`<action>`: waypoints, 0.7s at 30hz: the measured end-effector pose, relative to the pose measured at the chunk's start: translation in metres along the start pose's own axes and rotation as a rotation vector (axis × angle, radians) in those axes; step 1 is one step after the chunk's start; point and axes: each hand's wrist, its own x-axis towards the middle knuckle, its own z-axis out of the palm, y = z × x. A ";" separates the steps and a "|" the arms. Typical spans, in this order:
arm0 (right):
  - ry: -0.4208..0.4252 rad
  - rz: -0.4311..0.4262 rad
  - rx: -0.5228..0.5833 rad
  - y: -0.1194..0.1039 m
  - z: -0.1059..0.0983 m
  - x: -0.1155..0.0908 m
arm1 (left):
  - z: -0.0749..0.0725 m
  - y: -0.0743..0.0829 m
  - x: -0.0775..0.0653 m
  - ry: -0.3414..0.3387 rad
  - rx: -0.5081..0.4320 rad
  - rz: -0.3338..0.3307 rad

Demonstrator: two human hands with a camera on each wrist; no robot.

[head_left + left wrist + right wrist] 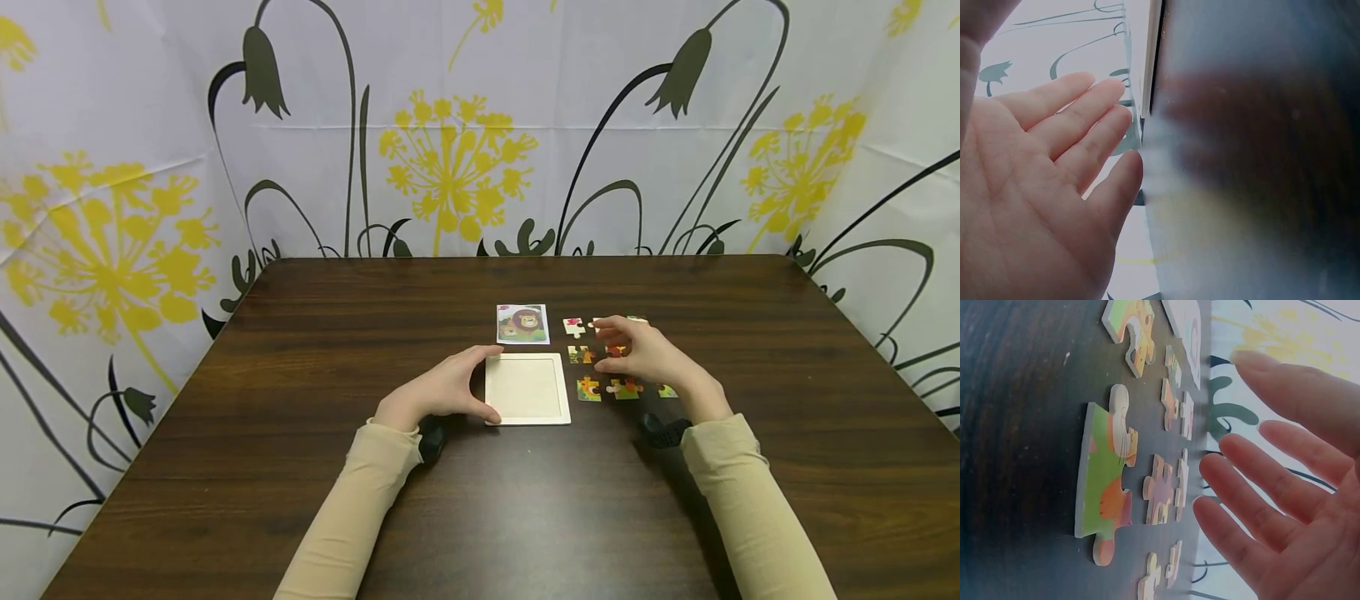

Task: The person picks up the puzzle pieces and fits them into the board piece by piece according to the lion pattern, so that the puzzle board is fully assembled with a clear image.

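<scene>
A shallow, pale puzzle tray (527,389) with a raised rim lies flat on the table. My left hand (444,388) holds it at the left side, thumb at the near corner and a finger at the far corner; the left wrist view shows the other fingers extended. To the right of the tray, my right hand (651,357) hovers over jigsaw pieces, fingers slightly bent and nothing held. A green and orange puzzle piece (1100,481) is closest in the right wrist view. Some pieces are partly hidden by the right hand.
Behind the tray lies a picture card (522,324) of a lion. Loose pieces, such as an orange one (588,388) and a white and pink one (573,327), lie in rough rows on the dark wooden table (337,333). A flowered curtain (450,125) hangs behind.
</scene>
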 end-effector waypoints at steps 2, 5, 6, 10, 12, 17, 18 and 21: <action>-0.003 0.000 0.000 0.001 0.000 0.001 | 0.000 0.001 0.000 -0.002 0.000 0.006; -0.004 0.001 -0.012 0.002 -0.001 0.003 | 0.000 0.001 0.000 0.002 0.013 0.027; -0.004 0.004 -0.015 0.002 -0.001 0.004 | 0.000 0.001 0.000 0.004 0.022 0.036; -0.013 0.012 -0.012 0.002 -0.003 0.010 | 0.001 0.002 0.000 0.007 0.047 0.052; -0.018 0.018 -0.008 0.003 -0.004 0.013 | 0.001 0.002 0.000 0.005 0.051 0.054; -0.026 0.040 -0.010 0.004 -0.007 0.019 | 0.001 0.003 0.000 -0.009 0.048 0.034; -0.027 0.043 -0.012 0.004 -0.007 0.020 | 0.001 0.003 0.000 -0.011 0.050 0.030; -0.030 0.051 -0.018 0.005 -0.009 0.026 | 0.000 0.004 0.000 -0.018 0.050 0.018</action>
